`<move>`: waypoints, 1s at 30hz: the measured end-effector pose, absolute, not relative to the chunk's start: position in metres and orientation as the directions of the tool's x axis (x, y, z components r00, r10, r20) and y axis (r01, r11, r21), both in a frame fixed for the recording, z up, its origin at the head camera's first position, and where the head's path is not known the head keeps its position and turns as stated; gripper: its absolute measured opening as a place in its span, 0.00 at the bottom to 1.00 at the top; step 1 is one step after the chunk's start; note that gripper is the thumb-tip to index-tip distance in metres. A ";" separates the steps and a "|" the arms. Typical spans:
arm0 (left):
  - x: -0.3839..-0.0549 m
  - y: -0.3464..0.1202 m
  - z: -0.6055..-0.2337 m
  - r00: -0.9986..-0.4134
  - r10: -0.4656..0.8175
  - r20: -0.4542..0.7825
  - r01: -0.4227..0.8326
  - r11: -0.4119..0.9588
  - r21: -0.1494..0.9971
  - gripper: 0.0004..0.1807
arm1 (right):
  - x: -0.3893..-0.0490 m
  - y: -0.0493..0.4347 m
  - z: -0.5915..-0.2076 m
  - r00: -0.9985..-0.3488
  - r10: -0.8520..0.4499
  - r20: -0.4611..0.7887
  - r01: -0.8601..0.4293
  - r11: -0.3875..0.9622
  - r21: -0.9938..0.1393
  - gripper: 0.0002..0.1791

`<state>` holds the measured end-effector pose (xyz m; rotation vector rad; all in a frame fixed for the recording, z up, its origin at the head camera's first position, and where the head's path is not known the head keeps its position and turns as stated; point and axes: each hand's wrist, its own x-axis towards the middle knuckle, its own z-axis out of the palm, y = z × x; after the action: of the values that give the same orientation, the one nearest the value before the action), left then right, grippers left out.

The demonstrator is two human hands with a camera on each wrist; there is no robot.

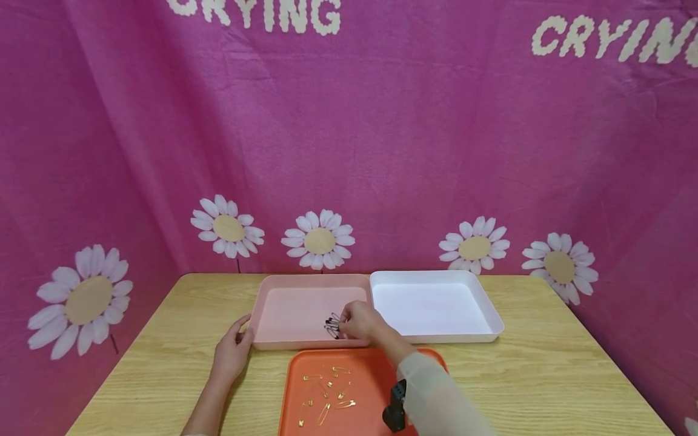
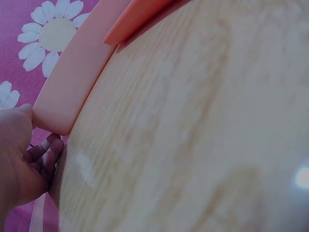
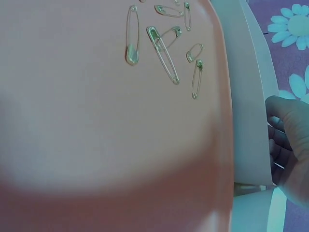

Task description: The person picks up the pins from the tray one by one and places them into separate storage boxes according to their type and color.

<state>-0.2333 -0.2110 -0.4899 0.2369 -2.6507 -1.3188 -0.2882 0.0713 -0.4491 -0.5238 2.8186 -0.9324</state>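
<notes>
Magenta daisy curtain (image 1: 382, 151), wood-grain table (image 1: 551, 375), pink tray (image 1: 289, 309), two hands

In the head view, the left forearm (image 1: 212, 396) angles toward 1 o'clock, ending in the left hand (image 1: 231, 356) with loosely bent fingers (image 2: 47, 166). The sleeved right arm (image 1: 444, 396) points between 10 and 11 o'clock; the right hand (image 1: 360, 320) has bent fingers, their ends partly hidden.

A pale cream sleeve (image 1: 442, 393), loose and softly creased, covers the right arm and stops short of the bare right grip (image 1: 357, 320). Against the sleeve's edge sits a small black device (image 1: 397, 407), blocky above and rounded below. The left forearm (image 1: 211, 396) is bare for most of its visible length, as is the left grip (image 1: 231, 352).
</notes>
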 end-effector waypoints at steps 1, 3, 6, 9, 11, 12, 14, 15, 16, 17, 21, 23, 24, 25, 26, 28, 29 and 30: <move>-0.234 -0.210 -0.490 -0.972 -0.217 0.084 -0.064 0.595 0.801 0.23 | -0.288 0.071 -0.449 -0.932 -0.362 -0.006 -0.287 0.748 -0.599 0.06; -0.234 -0.210 -0.490 -0.972 -0.217 0.088 -0.060 0.593 0.803 0.23 | -0.288 0.072 -0.449 -0.933 -0.361 0.005 -0.291 0.746 -0.599 0.06; -0.235 -0.208 -0.491 -0.972 -0.218 0.088 -0.060 0.591 0.805 0.23 | -0.289 0.072 -0.450 -0.936 -0.353 0.023 -0.298 0.752 -0.588 0.04; -0.236 -0.207 -0.491 -0.971 -0.222 0.088 -0.061 0.587 0.807 0.23 | -0.290 0.073 -0.450 -0.942 -0.332 0.045 -0.296 0.762 -0.576 0.04; -0.236 -0.207 -0.491 -0.971 -0.222 0.089 -0.059 0.584 0.809 0.23 | -0.290 0.074 -0.447 -0.947 -0.315 0.066 -0.293 0.762 -0.578 0.05; -0.237 -0.207 -0.491 -0.971 -0.220 0.090 -0.057 0.583 0.811 0.23 | -0.290 0.074 -0.445 -0.949 -0.308 0.072 -0.290 0.758 -0.583 0.05; -0.237 -0.208 -0.490 -0.972 -0.218 0.086 -0.059 0.581 0.812 0.23 | -0.289 0.076 -0.441 -0.948 -0.305 0.093 -0.298 0.747 -0.594 0.05; -0.237 -0.208 -0.490 -0.972 -0.218 0.084 -0.060 0.580 0.813 0.23 | -0.289 0.077 -0.439 -0.947 -0.304 0.105 -0.304 0.740 -0.600 0.05; -0.237 -0.208 -0.490 -0.973 -0.216 0.079 -0.063 0.579 0.813 0.24 | -0.288 0.078 -0.437 -0.945 -0.305 0.117 -0.312 0.734 -0.604 0.06; -0.237 -0.209 -0.490 -0.974 -0.215 0.076 -0.065 0.580 0.812 0.24 | -0.288 0.080 -0.436 -0.943 -0.308 0.129 -0.320 0.726 -0.609 0.06; -0.235 -0.209 -0.491 -0.974 -0.218 0.065 -0.076 0.584 0.808 0.24 | -0.287 0.086 -0.434 -0.933 -0.317 0.172 -0.352 0.700 -0.621 0.06; -0.234 -0.210 -0.491 -0.974 -0.217 0.061 -0.080 0.585 0.807 0.24 | -0.286 0.089 -0.433 -0.932 -0.313 0.182 -0.354 0.679 -0.643 0.06; -0.233 -0.210 -0.491 -0.974 -0.217 0.058 -0.082 0.585 0.806 0.24 | -0.285 0.091 -0.432 -0.933 -0.309 0.184 -0.350 0.668 -0.657 0.06; -0.233 -0.210 -0.491 -0.974 -0.217 0.057 -0.083 0.586 0.806 0.24 | -0.285 0.093 -0.431 -0.934 -0.304 0.187 -0.348 0.655 -0.671 0.07; -0.233 -0.210 -0.490 -0.974 -0.217 0.060 -0.082 0.588 0.805 0.24 | -0.285 0.095 -0.430 -0.935 -0.299 0.191 -0.345 0.644 -0.683 0.07; -0.232 -0.211 -0.489 -0.975 -0.215 0.060 -0.080 0.589 0.804 0.24 | -0.285 0.099 -0.428 -0.935 -0.292 0.203 -0.347 0.622 -0.702 0.08; -0.233 -0.211 -0.489 -0.975 -0.215 0.062 -0.078 0.589 0.804 0.24 | -0.285 0.102 -0.427 -0.934 -0.288 0.211 -0.349 0.614 -0.708 0.08; -0.233 -0.211 -0.488 -0.975 -0.214 0.065 -0.076 0.591 0.803 0.24 | -0.285 0.104 -0.426 -0.933 -0.286 0.218 -0.353 0.608 -0.711 0.08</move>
<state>-0.2325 -0.2111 -0.4883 0.2446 -2.6616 -1.3327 -0.2852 0.1045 -0.4264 -0.5749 2.8903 -1.3080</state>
